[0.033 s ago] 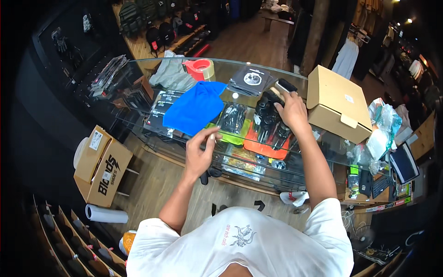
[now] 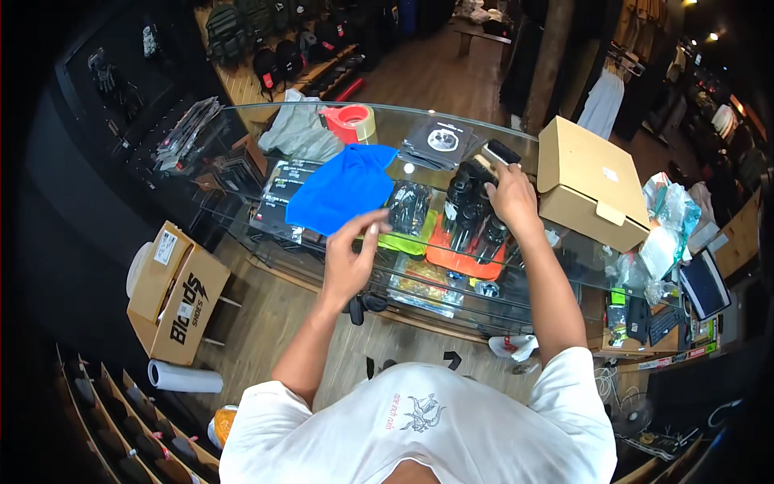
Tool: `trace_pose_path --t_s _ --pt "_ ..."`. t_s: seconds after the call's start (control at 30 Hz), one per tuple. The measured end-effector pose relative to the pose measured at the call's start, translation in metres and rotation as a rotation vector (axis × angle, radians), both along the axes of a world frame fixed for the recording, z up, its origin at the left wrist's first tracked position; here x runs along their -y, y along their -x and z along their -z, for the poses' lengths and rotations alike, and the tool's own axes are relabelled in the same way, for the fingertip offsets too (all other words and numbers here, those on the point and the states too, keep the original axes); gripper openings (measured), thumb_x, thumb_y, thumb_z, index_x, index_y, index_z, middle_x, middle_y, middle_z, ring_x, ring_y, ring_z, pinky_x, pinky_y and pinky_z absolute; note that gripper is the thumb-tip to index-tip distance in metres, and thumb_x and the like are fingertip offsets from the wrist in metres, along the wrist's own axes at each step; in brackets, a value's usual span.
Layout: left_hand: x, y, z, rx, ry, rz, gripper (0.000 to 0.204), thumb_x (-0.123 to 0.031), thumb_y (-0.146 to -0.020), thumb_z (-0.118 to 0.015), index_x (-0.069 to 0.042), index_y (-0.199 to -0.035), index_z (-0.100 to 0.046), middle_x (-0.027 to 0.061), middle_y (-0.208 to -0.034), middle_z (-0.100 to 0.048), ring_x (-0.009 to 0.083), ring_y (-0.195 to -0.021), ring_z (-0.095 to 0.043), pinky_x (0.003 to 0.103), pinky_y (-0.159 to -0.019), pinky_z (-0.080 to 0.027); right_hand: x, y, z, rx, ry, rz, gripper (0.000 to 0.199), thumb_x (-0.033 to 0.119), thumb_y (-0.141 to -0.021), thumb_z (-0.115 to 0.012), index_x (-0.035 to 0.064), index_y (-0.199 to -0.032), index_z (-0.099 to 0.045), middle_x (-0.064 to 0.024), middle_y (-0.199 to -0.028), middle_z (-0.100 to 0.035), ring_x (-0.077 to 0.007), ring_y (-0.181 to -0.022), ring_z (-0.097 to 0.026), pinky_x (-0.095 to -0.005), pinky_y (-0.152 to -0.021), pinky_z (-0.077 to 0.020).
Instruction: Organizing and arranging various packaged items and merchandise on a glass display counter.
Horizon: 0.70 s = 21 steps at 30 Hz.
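Observation:
My right hand (image 2: 513, 198) is at the brush (image 2: 501, 152), which has dark bristles and lies by a second, pale wooden brush (image 2: 483, 167). Its fingertips bend onto the near end of the brush, and the grip is partly hidden. Just left of this hand, several dark bottles (image 2: 463, 211) stand on the glass counter, over an orange cloth (image 2: 451, 256). My left hand (image 2: 348, 262) hovers at the counter's near edge, thumb and forefinger apart, holding nothing. Beyond it lie a blue cloth (image 2: 339, 194), a black packet in clear wrap (image 2: 409, 206) and a yellow-green cloth (image 2: 403, 244).
An open-flapped cardboard box (image 2: 592, 177) sits on the right of the glass counter (image 2: 403, 119). Tape rolls (image 2: 350, 123), a grey plastic bag (image 2: 300, 133) and dark printed cards (image 2: 438, 142) lie along the back. Crumpled plastic (image 2: 671, 210) and a monitor (image 2: 705, 282) are farther right.
My left hand has shifted slightly away from me, toward the black packet. My right hand stays at the brush, and the things on the counter look unchanged.

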<state>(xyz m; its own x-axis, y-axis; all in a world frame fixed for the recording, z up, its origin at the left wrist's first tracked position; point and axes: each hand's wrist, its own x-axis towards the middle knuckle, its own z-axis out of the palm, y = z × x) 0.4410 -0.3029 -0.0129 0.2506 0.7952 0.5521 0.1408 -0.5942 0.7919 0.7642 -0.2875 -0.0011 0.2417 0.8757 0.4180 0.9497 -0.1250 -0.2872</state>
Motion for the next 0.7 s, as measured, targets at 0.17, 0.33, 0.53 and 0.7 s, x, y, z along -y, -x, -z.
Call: trace_pose_path --t_s 0.17,0.33,0.53,0.7 --pt "-0.117 -0.061 -0.050 -0.210 -0.064 0.026 0.043 -0.026 -0.098 -0.063 -0.001 -0.134 -0.060 0.0208 -0.121 -0.068 0.0291 -0.114 -0.067 0.040 -0.096 -0.051 0.001 0.013 0.004 0.041 -0.032 0.127 0.048 0.015 -0.082 -0.076 0.0084 -0.128 -0.061 -0.0201 -0.126 -0.060 -0.0408 -0.110 -0.062 -0.0501 -0.092 -0.0521" --pt "-0.226 -0.141 -0.022 -0.854 0.273 -0.240 0.104 -0.068 -0.079 -0.071 -0.010 -0.157 -0.033 0.0298 -0.151 -0.042 0.0476 -0.138 -0.042 0.052 -0.115 -0.036 0.000 0.018 0.006 -0.008 -0.058 0.093 0.046 0.013 -0.081 -0.078 0.0077 -0.124 -0.061 -0.0191 -0.119 -0.061 -0.0406 -0.109 -0.061 -0.0494 -0.093 -0.0510" --pt "-0.290 -0.169 -0.032 -1.206 0.418 -0.048 0.109 -0.072 -0.063 -0.084 -0.006 -0.145 -0.055 0.0165 -0.147 -0.055 0.0340 -0.135 -0.053 0.045 -0.112 -0.039 0.006 0.022 0.011 -0.007 -0.141 0.048 0.048 0.011 -0.082 -0.077 0.0093 -0.127 -0.061 -0.0168 -0.117 -0.061 -0.0392 -0.104 -0.061 -0.0487 -0.090 -0.0518" --pt "-0.257 -0.191 -0.045 -1.012 0.575 0.071 0.079 -0.054 -0.066 -0.092 -0.004 -0.124 -0.071 0.0119 -0.124 -0.072 0.0258 -0.112 -0.066 0.042 -0.098 -0.048 0.015 0.005 0.009 -0.038 0.000 0.049 0.054 0.018 -0.084 -0.078 0.0094 -0.134 -0.060 -0.0127 -0.124 -0.059 -0.0349 -0.113 -0.059 -0.0491 -0.095 -0.0486"
